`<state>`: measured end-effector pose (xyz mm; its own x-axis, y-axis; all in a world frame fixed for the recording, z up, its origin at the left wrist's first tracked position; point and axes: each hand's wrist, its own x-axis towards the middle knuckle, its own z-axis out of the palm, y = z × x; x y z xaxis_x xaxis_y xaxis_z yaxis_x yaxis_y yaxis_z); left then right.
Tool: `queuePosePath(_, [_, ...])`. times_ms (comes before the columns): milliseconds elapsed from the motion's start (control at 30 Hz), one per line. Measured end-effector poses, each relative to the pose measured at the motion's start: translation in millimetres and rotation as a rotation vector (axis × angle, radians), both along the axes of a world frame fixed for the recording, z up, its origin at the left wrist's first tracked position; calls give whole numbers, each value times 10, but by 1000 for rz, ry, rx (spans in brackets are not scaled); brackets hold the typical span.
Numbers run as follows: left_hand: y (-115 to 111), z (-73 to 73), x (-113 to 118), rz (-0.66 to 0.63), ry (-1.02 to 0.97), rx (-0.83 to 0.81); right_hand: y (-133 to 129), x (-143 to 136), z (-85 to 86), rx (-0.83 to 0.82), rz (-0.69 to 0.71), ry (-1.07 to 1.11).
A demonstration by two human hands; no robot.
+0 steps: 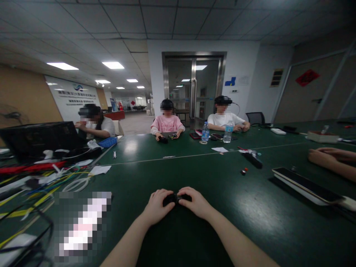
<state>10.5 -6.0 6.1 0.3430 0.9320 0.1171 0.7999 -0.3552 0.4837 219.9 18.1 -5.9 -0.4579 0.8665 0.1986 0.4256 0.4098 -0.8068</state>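
Observation:
My left hand (158, 204) and my right hand (197, 202) meet at the middle of the green table. Between them is a small, dark black object (176, 199) whose kind I cannot make out. Fingers and thumb of my left hand close around its left end, while those of my right hand grip its right end. Much of the object is covered by the fingers. It is held at or just above the tabletop (178, 174); which of the two, I cannot tell.
Tangled cables (41, 193) and a blurred-out screen (86, 222) lie to the left. A phone on a white block (306, 187) and a person's arms (330, 159) are at right. Bottles (228, 132) stand farther back, where several people with headsets sit.

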Motion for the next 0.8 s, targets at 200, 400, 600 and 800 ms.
queuePosePath(200, [1, -5, -7, -3, -9, -1, 5, 10, 19, -34, -8, 49])
queuePosePath(400, [7, -16, -19, -11, -15, 1, 20, 26, 30, -118, -37, 72])
queuePosePath(600, [-11, 3, -14, 0, -23, -17, 65, 51, 0, -198, -76, 189])
queuePosePath(800, [1, -6, -13, 19, -38, -25, 136, 99, -70, -300, -184, 412])
